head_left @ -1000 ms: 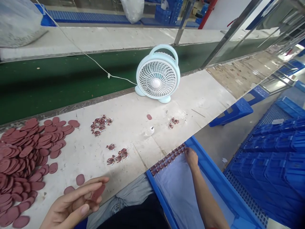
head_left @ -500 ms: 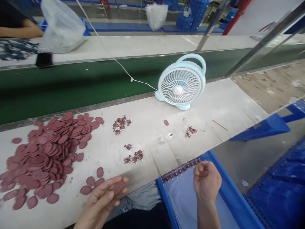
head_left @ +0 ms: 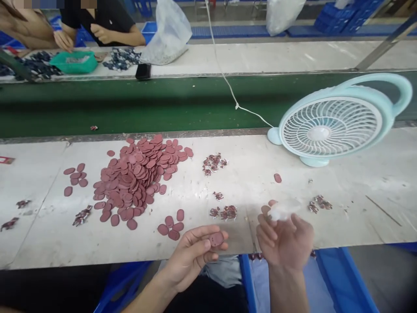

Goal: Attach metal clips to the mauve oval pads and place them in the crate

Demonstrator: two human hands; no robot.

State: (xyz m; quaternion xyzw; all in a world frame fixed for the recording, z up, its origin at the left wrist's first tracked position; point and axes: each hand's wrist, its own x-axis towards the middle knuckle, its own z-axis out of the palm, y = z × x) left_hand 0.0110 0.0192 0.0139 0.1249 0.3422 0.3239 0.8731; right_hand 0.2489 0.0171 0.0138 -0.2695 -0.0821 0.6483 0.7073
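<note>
Between the thumb and fingers of my left hand [head_left: 192,254] is a flat reddish-brown oval piece [head_left: 216,238], with small marks on its face. My right hand [head_left: 285,243], blurred, closes its fingers around a small white squeeze bottle [head_left: 283,210] just above the table. Left of my left hand lie several loose ovals [head_left: 173,234], and beyond them a big heap of the same ovals [head_left: 133,178]. Small brown-and-white figure-like pieces [head_left: 229,212] lie between my hands, with another cluster [head_left: 215,163] farther back. More such pieces [head_left: 321,203] rest right of the bottle.
A light-blue fan [head_left: 329,126] stands at the table's back right, its white cord [head_left: 224,78] running up. Below the near edge is a blue tray [head_left: 345,278] with brown pieces along its rim. People work across the green belt [head_left: 130,104], near a green basket [head_left: 74,63].
The view has swung left. My right hand has moved from over the blue tray to the table and taken hold of the white bottle. My left hand still holds the oval.
</note>
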